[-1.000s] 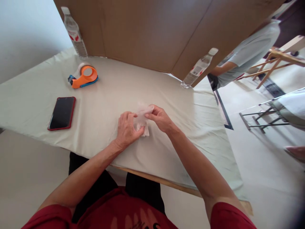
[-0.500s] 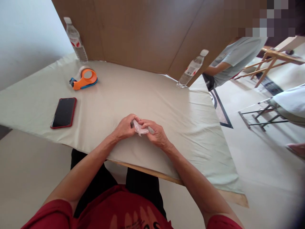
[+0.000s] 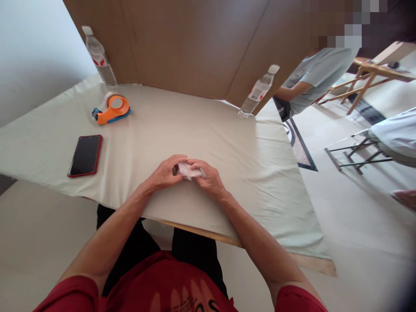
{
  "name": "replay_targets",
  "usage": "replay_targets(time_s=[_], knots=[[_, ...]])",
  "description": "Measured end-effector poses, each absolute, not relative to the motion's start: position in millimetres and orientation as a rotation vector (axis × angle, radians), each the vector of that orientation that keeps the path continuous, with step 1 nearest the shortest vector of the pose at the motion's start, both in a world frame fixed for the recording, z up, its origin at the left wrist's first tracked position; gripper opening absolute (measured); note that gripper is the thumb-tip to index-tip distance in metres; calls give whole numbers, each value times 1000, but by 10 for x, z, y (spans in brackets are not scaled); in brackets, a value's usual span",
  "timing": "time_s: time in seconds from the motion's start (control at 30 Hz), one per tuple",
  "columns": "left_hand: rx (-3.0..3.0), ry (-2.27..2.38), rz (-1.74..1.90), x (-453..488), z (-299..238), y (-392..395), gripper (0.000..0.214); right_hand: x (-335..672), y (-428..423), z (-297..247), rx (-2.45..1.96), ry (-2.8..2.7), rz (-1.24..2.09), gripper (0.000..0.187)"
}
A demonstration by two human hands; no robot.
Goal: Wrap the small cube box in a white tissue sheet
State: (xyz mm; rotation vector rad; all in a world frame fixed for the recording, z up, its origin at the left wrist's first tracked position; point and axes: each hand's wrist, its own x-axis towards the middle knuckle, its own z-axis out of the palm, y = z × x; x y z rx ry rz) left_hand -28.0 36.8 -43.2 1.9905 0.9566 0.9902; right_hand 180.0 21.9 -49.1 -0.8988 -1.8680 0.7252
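Note:
A small crumpled piece of thin white plastic or paper (image 3: 188, 171) is pinched between both my hands just above the cloth-covered table (image 3: 169, 125). My left hand (image 3: 165, 172) curls around its left end, fingers closed. My right hand (image 3: 208, 177) grips the right end with thumb and fingers closed over it. Most of the piece is hidden inside my fingers.
A red-cased phone (image 3: 85, 155) lies at the left. An orange tape dispenser (image 3: 112, 109) sits behind it. Two water bottles (image 3: 96, 54) (image 3: 258, 92) stand against a cardboard screen (image 3: 195, 43). Another person (image 3: 312, 73) sits at the right, beyond the table edge.
The white piece was spread flat under my hands a second ago; now it is gathered into a small wad between both hands, which have drawn together and nearer to me.

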Motion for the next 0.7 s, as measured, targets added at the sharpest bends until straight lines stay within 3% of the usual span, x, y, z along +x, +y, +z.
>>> replay_targets(time_s=[0.27, 0.4, 0.7], knots=[[1492, 1164, 749, -206, -242, 292, 31, 1821, 236, -408, -1090, -1444, 1340, 43], [1513, 1249, 743, -182, -235, 300, 29, 1805, 237, -442, -1022, -1533, 1412, 71], [1795, 1510, 1206, -187, -303, 296, 37, 1719, 271, -419, -1076, -1390, 1448, 60]])
